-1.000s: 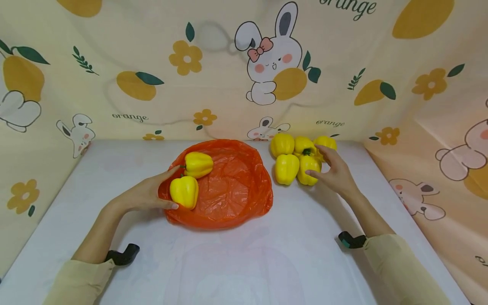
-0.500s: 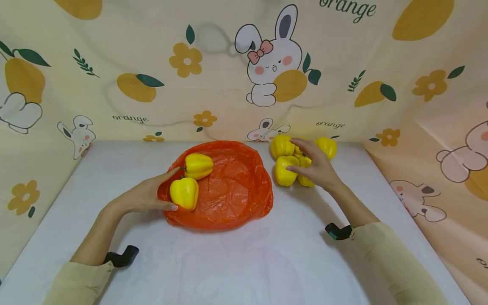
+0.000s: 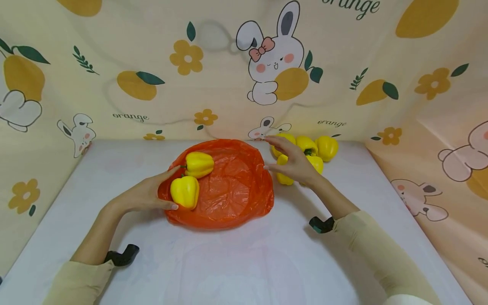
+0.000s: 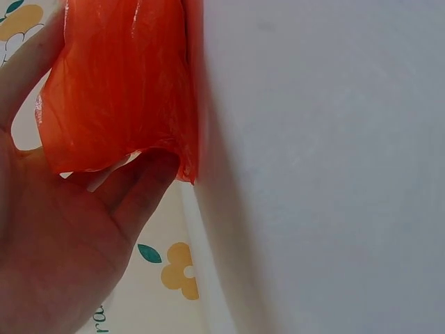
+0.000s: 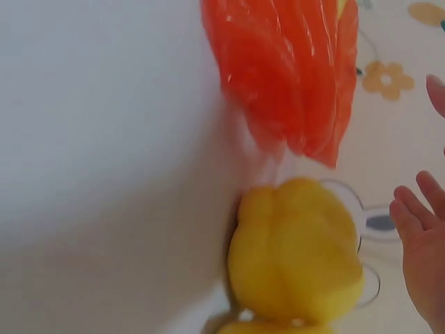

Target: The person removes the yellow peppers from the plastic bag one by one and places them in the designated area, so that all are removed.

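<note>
A red plastic bag [image 3: 225,192] stands with its mouth spread wide, and two yellow peppers [image 3: 184,192] lie inside at its left. My left hand [image 3: 142,197] holds the bag's left side, thumb and fingers spread around it; in the left wrist view its fingers pass behind the red plastic [image 4: 122,83]. My right hand [image 3: 295,163], fingers apart and holding nothing, hovers over the left part of a group of yellow peppers [image 3: 326,148], close to the bag's right rim. The right wrist view shows that hand [image 5: 427,257] raised beside a yellow pepper [image 5: 295,250] and the bag [image 5: 292,76].
A white-covered table [image 3: 236,262] lies under everything. Behind it and at both sides hangs a cream cloth [image 3: 213,93] printed with rabbits, flowers and oranges. Several peppers stand close together at the back right, near the cloth.
My right hand has moved left across the pepper group toward the bag's right rim, with nothing in it. The left hand, the bag and the peppers look unmoved.
</note>
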Tool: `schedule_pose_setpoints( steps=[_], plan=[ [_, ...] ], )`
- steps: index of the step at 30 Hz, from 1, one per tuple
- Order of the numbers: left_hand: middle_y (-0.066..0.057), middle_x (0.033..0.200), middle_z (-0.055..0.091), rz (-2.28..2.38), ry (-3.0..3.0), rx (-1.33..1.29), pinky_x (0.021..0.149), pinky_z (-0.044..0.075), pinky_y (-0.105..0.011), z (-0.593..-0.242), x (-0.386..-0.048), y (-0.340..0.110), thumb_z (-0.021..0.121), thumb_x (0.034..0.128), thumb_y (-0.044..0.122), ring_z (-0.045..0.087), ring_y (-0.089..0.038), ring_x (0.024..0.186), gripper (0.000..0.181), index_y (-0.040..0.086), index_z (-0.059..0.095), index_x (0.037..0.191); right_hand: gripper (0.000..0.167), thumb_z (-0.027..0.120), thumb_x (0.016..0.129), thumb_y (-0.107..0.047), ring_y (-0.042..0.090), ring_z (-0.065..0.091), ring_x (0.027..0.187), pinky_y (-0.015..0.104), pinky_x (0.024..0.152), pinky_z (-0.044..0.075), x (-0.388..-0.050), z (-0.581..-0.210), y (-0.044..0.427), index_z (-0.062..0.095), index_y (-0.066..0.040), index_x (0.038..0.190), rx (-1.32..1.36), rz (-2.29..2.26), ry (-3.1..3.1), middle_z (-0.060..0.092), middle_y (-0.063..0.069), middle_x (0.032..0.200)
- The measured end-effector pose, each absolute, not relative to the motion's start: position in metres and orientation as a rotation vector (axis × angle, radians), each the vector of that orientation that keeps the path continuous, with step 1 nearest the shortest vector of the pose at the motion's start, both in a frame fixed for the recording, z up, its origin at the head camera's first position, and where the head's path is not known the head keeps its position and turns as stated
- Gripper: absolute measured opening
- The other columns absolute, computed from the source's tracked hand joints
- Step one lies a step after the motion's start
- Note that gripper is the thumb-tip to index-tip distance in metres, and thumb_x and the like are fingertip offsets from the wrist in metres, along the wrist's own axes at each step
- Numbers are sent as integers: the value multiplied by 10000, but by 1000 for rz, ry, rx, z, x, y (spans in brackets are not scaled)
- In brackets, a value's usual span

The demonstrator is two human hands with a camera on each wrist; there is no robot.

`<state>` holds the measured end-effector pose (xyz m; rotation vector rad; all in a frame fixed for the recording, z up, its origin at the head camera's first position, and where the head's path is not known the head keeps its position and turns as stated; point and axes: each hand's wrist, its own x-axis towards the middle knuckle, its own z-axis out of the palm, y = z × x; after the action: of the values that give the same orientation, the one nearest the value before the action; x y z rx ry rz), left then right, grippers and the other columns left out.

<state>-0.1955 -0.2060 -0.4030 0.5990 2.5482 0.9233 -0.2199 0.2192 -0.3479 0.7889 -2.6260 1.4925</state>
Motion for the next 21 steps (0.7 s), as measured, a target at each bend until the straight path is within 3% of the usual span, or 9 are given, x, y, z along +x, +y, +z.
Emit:
schedule_pose_setpoints(
  steps=[6, 14, 21],
  plan=[
    [-214, 1594, 274, 940, 2538, 603, 1085, 342, -633, -404, -195, -206, 826, 757, 500, 298, -433, 1429, 1124, 145, 175, 1602, 724, 822, 820, -108, 228, 381, 1406, 478, 1132, 362, -231, -358, 201, 486, -112, 1461, 929, 1415, -2637, 440, 80, 1510],
    [-218, 1589, 282, 940, 2535, 607, 1080, 349, -632, -404, -194, -207, 822, 771, 480, 312, -435, 1420, 1105, 140, 176, 1601, 723, 843, 811, -242, 303, 455, 1326, 552, 1062, 425, -252, -378, 182, 503, -231, 1448, 1009, 1346, -2660, 491, -50, 1453],
    [-221, 1592, 274, 921, 2539, 603, 1068, 360, -641, -402, -195, -205, 817, 768, 500, 307, -440, 1417, 1116, 149, 166, 1604, 751, 819, 823, -367, 192, 425, 1344, 537, 1068, 421, -255, -375, 160, 468, -247, 1475, 981, 1306, -2799, 453, -96, 1486]
  ],
)
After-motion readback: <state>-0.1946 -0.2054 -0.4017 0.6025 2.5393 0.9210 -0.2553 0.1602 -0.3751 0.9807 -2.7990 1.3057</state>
